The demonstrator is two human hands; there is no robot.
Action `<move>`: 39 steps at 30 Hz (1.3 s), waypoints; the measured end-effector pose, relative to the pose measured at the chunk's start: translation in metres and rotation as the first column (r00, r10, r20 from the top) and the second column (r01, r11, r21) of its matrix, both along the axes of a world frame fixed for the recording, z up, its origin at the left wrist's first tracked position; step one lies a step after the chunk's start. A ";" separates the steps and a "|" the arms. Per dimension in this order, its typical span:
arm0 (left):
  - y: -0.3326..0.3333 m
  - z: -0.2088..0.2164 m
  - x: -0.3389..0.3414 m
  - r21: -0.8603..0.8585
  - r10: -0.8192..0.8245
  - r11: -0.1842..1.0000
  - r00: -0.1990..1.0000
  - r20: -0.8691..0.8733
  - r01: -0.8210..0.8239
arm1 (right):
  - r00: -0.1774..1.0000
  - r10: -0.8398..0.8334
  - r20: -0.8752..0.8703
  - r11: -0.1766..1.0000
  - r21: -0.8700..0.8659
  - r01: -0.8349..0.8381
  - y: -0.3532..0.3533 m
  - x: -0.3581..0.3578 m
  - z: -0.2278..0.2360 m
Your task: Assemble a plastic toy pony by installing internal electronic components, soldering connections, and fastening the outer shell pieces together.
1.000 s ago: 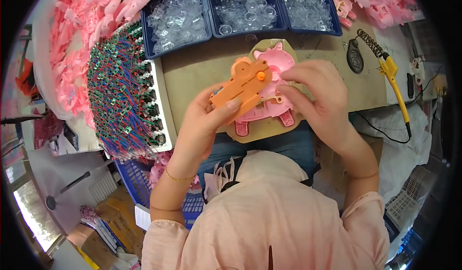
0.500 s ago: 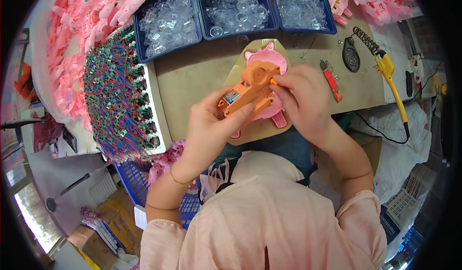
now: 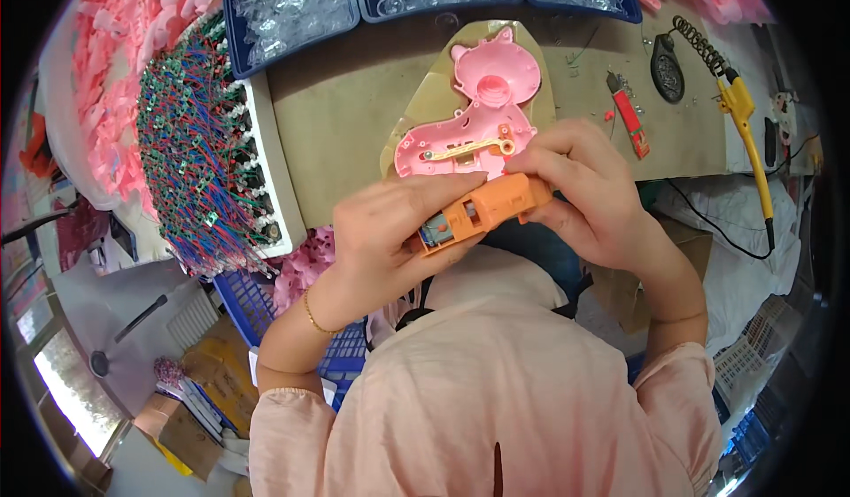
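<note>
An orange plastic housing (image 3: 496, 203) is held up near my body, between both hands. My left hand (image 3: 390, 227) grips its left end, where a grey part shows in an opening. My right hand (image 3: 589, 192) closes on its right end. Just beyond it, a pink animal-shaped toy shell (image 3: 500, 63) lies hollow side up on a tan board (image 3: 416, 121). Inside the shell, a pale yellow rod (image 3: 465, 151) with a ring at its right end runs across the body.
Blue bins (image 3: 354, 21) of clear plastic pieces line the back. Bundles of wired circuit boards (image 3: 199, 152) fill a white tray at left, beside heaped pink shells (image 3: 133, 46). At right are a red-handled tool (image 3: 630, 123), a black oval object (image 3: 667, 68) and a yellow soldering iron (image 3: 748, 125).
The orange housing has moved toward my body and turned, uncovering the pink shell and the rod. My right hand has moved from a small orange piece to the housing's right end.
</note>
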State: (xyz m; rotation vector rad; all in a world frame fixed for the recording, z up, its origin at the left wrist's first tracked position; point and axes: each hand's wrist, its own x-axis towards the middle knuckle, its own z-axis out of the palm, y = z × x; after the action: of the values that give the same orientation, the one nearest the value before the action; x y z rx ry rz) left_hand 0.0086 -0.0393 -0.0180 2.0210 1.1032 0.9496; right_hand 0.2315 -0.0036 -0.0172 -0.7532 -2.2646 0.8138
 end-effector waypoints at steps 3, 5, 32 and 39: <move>-0.015 0.005 0.004 -0.012 0.048 0.999 0.998 -0.040 -0.048 | 1.000 0.002 0.013 0.999 -0.040 -0.001 -0.004 0.001 0.003; -0.032 -0.001 0.009 0.021 0.111 0.994 0.992 -0.059 -0.110 | 0.994 0.102 0.046 0.982 -0.165 -0.093 -0.004 0.004 0.004; -0.013 -0.004 -0.174 0.430 0.690 0.708 0.418 -0.592 -0.561 | 0.883 -0.423 -0.202 0.899 -0.212 0.383 -0.019 -0.024 -0.003; -0.031 0.010 -0.169 -0.534 0.650 0.696 0.736 0.187 -0.480 | 0.903 -0.406 -0.136 0.910 -0.151 0.386 -0.033 -0.018 0.001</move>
State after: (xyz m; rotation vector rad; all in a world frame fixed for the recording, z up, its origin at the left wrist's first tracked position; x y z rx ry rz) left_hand -0.1607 -0.0700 -0.0082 1.0521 1.6069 1.1725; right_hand 0.2136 -0.0361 -0.0161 -1.1165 -1.8384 0.7850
